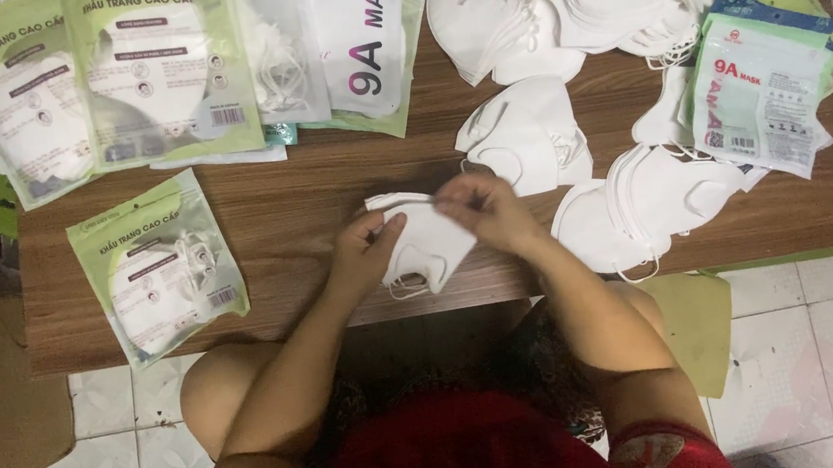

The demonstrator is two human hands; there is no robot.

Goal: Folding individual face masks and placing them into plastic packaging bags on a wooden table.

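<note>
A small stack of folded white face masks lies at the near edge of the low wooden table. My left hand grips its left side, thumb on top. My right hand pinches the stack's upper right corner. Elastic ear loops hang off the stack's lower end, over the table's edge.
Loose piles of white masks lie right and far of my hands. Green-and-clear mask packets sit at left, blue-edged packets at right. Tiled floor and green cushions surround the table.
</note>
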